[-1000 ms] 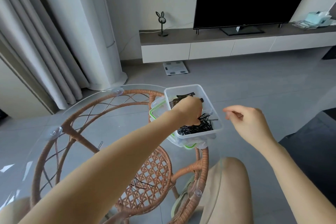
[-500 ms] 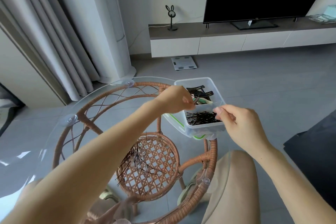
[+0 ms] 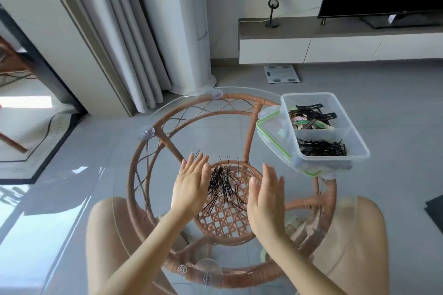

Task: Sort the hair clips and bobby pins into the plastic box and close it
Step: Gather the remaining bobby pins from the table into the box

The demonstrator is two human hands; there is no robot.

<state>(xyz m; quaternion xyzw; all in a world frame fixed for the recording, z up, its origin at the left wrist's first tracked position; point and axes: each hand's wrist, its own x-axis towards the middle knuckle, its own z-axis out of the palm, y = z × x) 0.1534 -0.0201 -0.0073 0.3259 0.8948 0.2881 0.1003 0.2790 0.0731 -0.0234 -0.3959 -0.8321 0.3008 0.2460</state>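
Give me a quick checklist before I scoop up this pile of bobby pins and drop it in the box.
1. Both hands free: left hand and right hand are open and empty. Ok.
2. Loose bobby pins lie between the palms. Ok.
3. Plastic box is uncovered. Ok.
4. Near compartment already holds pins, far one holds hair clips. Ok.
5. Lid sits under the box. Ok.
6. Box overhangs the glass table edge. Not ok.

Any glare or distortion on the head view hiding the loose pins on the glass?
Head view: glare sits at the glass tabletop's left edge, clear of the bobby pin pile; wide-angle bending curves the curtain; left hand and right hand look sharp.
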